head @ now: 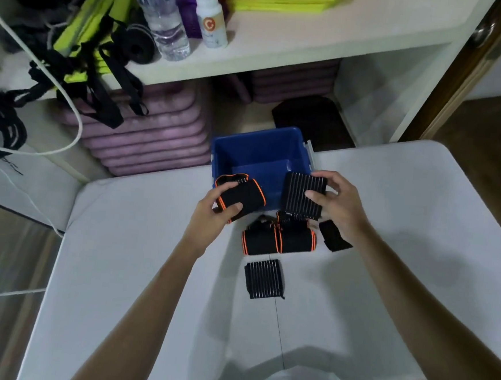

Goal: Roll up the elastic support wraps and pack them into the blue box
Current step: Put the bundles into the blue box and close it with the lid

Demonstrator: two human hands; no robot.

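left hand (216, 209) curled round orange-edged roll (240, 196), thumb on top; right hand (336, 202) pinching ribbed wrap (302, 195) by its right edge, both over blue box (258, 151).

Only one mark can be made out — a large letter "C" in white, set inside an orange circle on the label of the white plastic bottle (210, 17) standing on the shelf (284, 47). Beneath that circle runs a line of smaller grey print (too blurred to read). The clear water bottle (159, 14) just beside it carries a label near its top with some red and white on it, but no letter there can be told. Nothing else in view — wraps, box, table — bears legible writing.
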